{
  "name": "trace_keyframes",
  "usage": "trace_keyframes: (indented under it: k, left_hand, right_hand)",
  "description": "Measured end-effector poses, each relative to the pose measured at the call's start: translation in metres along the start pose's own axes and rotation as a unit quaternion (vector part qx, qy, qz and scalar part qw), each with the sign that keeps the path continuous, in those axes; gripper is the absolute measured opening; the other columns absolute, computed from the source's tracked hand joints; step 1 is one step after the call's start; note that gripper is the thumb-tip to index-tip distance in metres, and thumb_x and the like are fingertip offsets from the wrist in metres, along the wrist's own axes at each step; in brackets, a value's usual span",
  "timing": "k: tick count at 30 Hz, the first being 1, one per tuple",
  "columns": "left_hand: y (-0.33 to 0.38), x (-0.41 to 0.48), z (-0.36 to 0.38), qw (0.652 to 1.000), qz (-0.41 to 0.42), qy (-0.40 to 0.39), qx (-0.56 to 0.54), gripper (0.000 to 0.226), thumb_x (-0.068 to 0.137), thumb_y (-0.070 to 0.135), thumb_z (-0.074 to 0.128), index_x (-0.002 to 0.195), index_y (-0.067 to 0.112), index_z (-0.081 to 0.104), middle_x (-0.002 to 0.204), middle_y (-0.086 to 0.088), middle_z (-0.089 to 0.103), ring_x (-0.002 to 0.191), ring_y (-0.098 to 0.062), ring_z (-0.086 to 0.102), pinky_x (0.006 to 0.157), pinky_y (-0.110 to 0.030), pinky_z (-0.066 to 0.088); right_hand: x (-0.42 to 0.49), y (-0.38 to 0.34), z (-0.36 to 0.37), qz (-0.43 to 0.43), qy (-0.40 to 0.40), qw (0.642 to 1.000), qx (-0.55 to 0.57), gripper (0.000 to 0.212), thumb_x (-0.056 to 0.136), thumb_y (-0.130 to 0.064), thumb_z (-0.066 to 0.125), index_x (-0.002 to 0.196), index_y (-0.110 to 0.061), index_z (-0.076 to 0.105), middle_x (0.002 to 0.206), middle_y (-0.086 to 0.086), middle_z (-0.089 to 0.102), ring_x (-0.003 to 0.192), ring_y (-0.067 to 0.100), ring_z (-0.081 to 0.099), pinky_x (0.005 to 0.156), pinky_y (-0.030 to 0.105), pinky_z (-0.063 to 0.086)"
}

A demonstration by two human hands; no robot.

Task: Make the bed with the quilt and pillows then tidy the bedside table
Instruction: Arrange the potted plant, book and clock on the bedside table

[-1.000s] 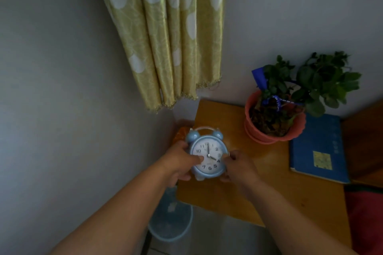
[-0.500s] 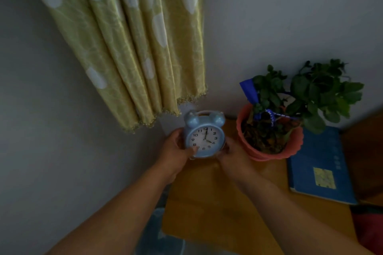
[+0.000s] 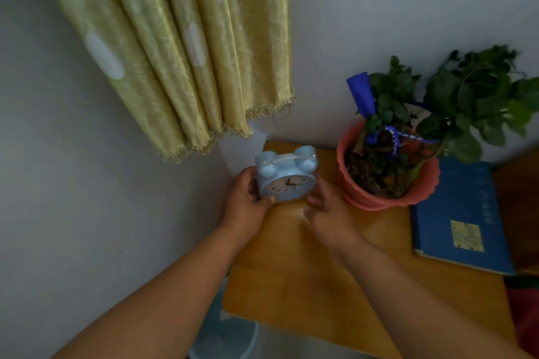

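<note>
A light blue twin-bell alarm clock stands at the back left corner of the wooden bedside table, its white face tilted up toward me. My left hand grips the clock's left side with the thumb under its front rim. My right hand is at the clock's right side, fingers spread and only the fingertips near the case. To the right stands a potted green plant in a pink pot with a blue tag. A blue book lies flat beyond it.
A yellow-green curtain hangs over the corner just above the clock. Grey walls close the table in at the left and back. A pale blue bin stands on the floor below the table's front left corner. Red fabric shows at the right edge.
Both hands carried the clock away from me, from the table's front left to its back left corner. It now rests lower, by the wall, and my right hand has loosened from it.
</note>
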State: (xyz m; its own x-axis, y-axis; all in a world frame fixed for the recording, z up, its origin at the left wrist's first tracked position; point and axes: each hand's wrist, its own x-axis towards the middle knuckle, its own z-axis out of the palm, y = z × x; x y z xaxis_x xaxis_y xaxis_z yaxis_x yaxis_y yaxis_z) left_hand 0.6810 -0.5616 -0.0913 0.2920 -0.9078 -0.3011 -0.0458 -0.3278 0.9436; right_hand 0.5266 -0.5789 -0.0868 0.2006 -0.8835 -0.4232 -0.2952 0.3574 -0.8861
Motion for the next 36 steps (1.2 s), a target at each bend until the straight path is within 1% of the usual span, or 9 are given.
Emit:
trace_keyframes:
  k: [7, 11, 14, 16, 20, 23, 26, 33, 36]
  left_hand:
    - [-0.011, 0.002, -0.005, 0.999, 0.005, -0.009, 0.039, 0.056, 0.079, -0.004, 0.071, 0.117, 0.029, 0.049, 0.120, -0.002, 0.063, 0.111, -0.017, 0.060, 0.098, -0.043, 0.050]
    - [-0.016, -0.005, -0.015, 0.998, -0.013, -0.040, 0.038, 0.074, 0.075, -0.010, 0.072, 0.130, 0.028, 0.041, 0.125, 0.001, 0.056, 0.112, -0.013, 0.056, 0.098, -0.028, 0.047]
    - [-0.022, -0.011, -0.023, 0.998, -0.019, -0.037, 0.036, 0.093, 0.074, -0.008, 0.075, 0.149, 0.020, 0.028, 0.135, 0.001, 0.051, 0.113, -0.015, 0.056, 0.100, -0.034, 0.048]
    - [-0.024, -0.010, -0.023, 0.998, -0.014, -0.029, 0.052, 0.097, 0.073, -0.005, 0.077, 0.151, 0.022, 0.025, 0.133, 0.001, 0.052, 0.104, -0.015, 0.058, 0.093, -0.034, 0.052]
    - [-0.022, -0.002, -0.014, 0.997, 0.031, -0.020, 0.074, 0.079, 0.074, 0.000, 0.078, 0.139, 0.027, 0.042, 0.119, 0.003, 0.062, 0.082, -0.011, 0.060, 0.078, -0.027, 0.054]
    - [-0.020, 0.002, -0.009, 0.996, 0.040, 0.007, 0.075, 0.059, 0.077, 0.002, 0.075, 0.119, 0.035, 0.051, 0.106, 0.000, 0.067, 0.089, -0.016, 0.064, 0.084, -0.035, 0.055]
    - [-0.022, 0.004, -0.008, 0.996, 0.028, 0.016, 0.080, 0.052, 0.078, 0.004, 0.075, 0.106, 0.043, 0.053, 0.105, -0.001, 0.067, 0.092, -0.023, 0.065, 0.087, -0.044, 0.055]
    - [-0.017, 0.011, -0.007, 0.995, 0.032, 0.019, 0.090, 0.047, 0.079, 0.006, 0.075, 0.114, 0.030, 0.054, 0.098, 0.008, 0.065, 0.089, -0.016, 0.064, 0.086, -0.036, 0.054]
    - [-0.014, 0.016, -0.005, 0.994, 0.047, 0.021, 0.101, 0.045, 0.079, 0.005, 0.074, 0.108, 0.033, 0.055, 0.097, 0.009, 0.065, 0.087, -0.011, 0.063, 0.083, -0.032, 0.053]
  right_hand:
    - [0.003, 0.011, 0.004, -0.015, 0.015, 1.000, -0.019, 0.072, 0.090, 0.007, 0.049, 0.150, -0.025, 0.025, 0.144, 0.000, 0.038, 0.120, 0.009, 0.048, 0.094, 0.026, 0.046]
    - [-0.002, 0.023, 0.002, 0.012, 0.022, 1.000, 0.009, 0.073, 0.092, 0.008, 0.048, 0.152, -0.020, 0.015, 0.139, -0.003, 0.041, 0.123, 0.006, 0.045, 0.088, 0.014, 0.040]
    - [-0.008, 0.035, 0.000, -0.004, 0.044, 0.999, -0.001, 0.069, 0.091, 0.013, 0.044, 0.149, -0.016, 0.021, 0.140, 0.003, 0.044, 0.121, 0.004, 0.046, 0.088, 0.005, 0.040]
    - [-0.008, 0.038, 0.001, -0.018, 0.042, 0.999, -0.005, 0.072, 0.089, 0.017, 0.042, 0.148, -0.019, 0.023, 0.140, 0.002, 0.043, 0.122, 0.004, 0.045, 0.091, 0.001, 0.038]
    - [-0.006, 0.037, 0.003, -0.048, 0.032, 0.998, -0.037, 0.080, 0.088, 0.018, 0.041, 0.140, -0.041, 0.024, 0.140, -0.006, 0.038, 0.117, -0.004, 0.046, 0.092, -0.001, 0.036]
    - [-0.001, 0.037, 0.000, -0.055, 0.026, 0.996, -0.067, 0.079, 0.089, 0.015, 0.041, 0.140, -0.043, 0.025, 0.140, -0.006, 0.038, 0.110, -0.009, 0.045, 0.086, -0.002, 0.036]
    - [0.000, 0.032, -0.005, -0.046, 0.013, 0.995, -0.088, 0.076, 0.091, 0.011, 0.042, 0.145, -0.040, 0.025, 0.135, -0.004, 0.041, 0.102, -0.010, 0.046, 0.077, -0.006, 0.035]
    - [0.012, 0.022, -0.009, -0.007, -0.027, 0.994, -0.104, 0.086, 0.086, 0.011, 0.047, 0.147, -0.044, 0.020, 0.124, -0.002, 0.042, 0.093, -0.001, 0.045, 0.074, 0.005, 0.037]
    - [0.019, 0.019, -0.010, 0.013, -0.048, 0.994, -0.096, 0.090, 0.084, 0.013, 0.047, 0.148, -0.044, 0.018, 0.116, -0.003, 0.041, 0.088, 0.003, 0.045, 0.074, 0.010, 0.039]
